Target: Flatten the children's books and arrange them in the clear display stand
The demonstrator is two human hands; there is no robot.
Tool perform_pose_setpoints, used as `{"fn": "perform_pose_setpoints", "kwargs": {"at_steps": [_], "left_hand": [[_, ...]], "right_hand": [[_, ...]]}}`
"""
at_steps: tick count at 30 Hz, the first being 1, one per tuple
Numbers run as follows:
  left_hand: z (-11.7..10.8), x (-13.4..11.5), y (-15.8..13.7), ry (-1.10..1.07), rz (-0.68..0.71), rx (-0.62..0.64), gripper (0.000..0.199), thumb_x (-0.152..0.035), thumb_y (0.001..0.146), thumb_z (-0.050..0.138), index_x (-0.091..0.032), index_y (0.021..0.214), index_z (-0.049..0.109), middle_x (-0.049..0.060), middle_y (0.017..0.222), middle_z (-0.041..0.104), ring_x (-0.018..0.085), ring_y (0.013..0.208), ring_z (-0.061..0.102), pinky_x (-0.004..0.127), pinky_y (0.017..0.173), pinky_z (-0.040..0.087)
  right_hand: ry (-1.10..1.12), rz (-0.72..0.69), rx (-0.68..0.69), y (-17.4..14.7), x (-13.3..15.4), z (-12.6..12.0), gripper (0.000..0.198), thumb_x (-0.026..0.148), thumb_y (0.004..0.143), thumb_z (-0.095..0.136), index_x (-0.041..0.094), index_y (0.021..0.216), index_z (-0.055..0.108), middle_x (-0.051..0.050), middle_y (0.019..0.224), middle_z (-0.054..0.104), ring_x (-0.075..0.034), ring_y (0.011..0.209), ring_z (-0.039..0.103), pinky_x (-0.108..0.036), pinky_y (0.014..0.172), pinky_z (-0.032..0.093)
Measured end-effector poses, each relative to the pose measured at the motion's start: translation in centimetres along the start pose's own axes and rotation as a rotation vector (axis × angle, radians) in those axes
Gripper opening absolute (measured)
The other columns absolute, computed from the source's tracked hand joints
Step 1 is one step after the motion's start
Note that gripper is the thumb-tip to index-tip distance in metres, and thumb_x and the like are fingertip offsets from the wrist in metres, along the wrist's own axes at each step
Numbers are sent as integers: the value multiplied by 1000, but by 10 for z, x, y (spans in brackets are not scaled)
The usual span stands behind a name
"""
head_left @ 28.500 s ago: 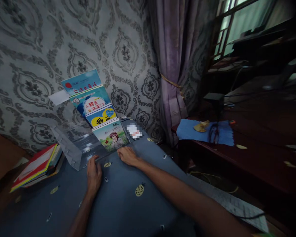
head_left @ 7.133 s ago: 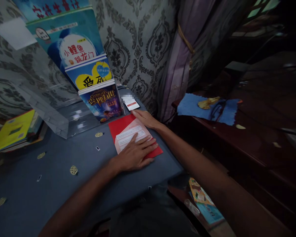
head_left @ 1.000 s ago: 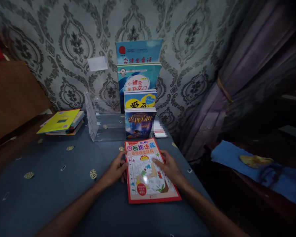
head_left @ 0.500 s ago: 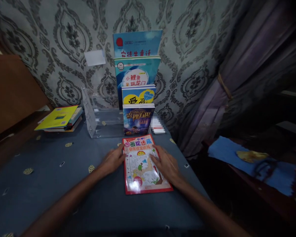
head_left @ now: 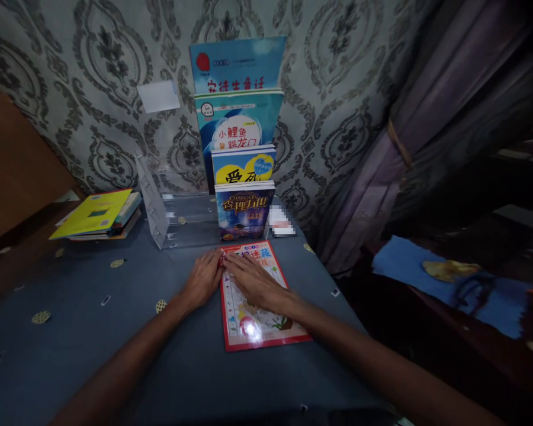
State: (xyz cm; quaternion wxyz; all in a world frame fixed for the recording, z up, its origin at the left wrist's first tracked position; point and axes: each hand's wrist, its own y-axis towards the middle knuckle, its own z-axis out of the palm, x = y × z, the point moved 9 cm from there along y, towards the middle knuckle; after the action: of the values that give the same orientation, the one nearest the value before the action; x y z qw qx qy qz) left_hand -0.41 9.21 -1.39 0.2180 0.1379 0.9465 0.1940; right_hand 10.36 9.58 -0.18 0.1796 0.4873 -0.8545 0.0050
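Observation:
A red-bordered picture book [head_left: 262, 335] lies face up on the table, its glossy cover reflecting a bright spot. My left hand [head_left: 205, 277] is at the book's upper left edge, its fingers closed on that edge. Across the top of the cover stretches my right hand [head_left: 255, 284], open and flat with its fingers extended. Its fingertips meet those of my left hand at the edge and hide part of the title. Just behind the book, a purple-blue book [head_left: 243, 218] stands upright in a clear stepped display rack [head_left: 153, 207].
Behind it in the rack rise a yellow-and-blue book [head_left: 222, 167], a teal book [head_left: 206, 130] and a taller blue book [head_left: 237, 59]. A book stack [head_left: 100, 216] lies at left. The table [head_left: 89, 343] ends at right beside a purple curtain [head_left: 373, 160] and blue cloth [head_left: 395, 266].
My right hand has moved left from the book's right side across its cover to the upper left edge. My left hand stays by that edge. The view has shifted slightly.

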Motion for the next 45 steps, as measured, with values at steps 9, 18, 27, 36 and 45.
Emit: {"fn": "perform_pose_setpoints", "kwargs": {"at_steps": [9,18,27,36,45], "left_hand": [[1,-2,0,64,28,-4,34,-23,100,44,-18,133,49,14,131,64,28,123,60,49,103,50],[0,1,0,61,-20,35,34,-24,100,45,-19,134,50,13,133,64,28,125,59,49,104,51],[3,8,-2,36,-5,11,38,-28,101,43,-17,137,50,14,137,63,28,132,56,51,110,47],[-1,5,5,70,28,77,36,-31,102,43,-18,130,61,13,141,63,28,140,50,53,116,41],[20,-22,29,146,93,261,41,-32,103,42,-18,137,58,13,147,57,29,144,45,56,119,35]], "right_hand": [[-5,33,-13,12,-24,8,52,34,105,37,11,150,46,-18,157,45,-26,150,35,-51,124,27],[-4,221,-217,-21,-98,-14,43,30,102,42,18,139,60,-15,147,57,-29,140,50,-57,119,35],[300,273,-329,-29,-139,-26,37,24,96,46,21,124,71,-10,129,72,-27,119,67,-46,104,52],[533,318,-393,-29,-151,-28,39,31,97,44,25,123,72,-6,124,74,-27,112,70,-46,99,55],[577,326,-404,-28,-154,-31,36,37,101,45,26,120,73,-7,128,72,-26,118,67,-46,105,51]]}}
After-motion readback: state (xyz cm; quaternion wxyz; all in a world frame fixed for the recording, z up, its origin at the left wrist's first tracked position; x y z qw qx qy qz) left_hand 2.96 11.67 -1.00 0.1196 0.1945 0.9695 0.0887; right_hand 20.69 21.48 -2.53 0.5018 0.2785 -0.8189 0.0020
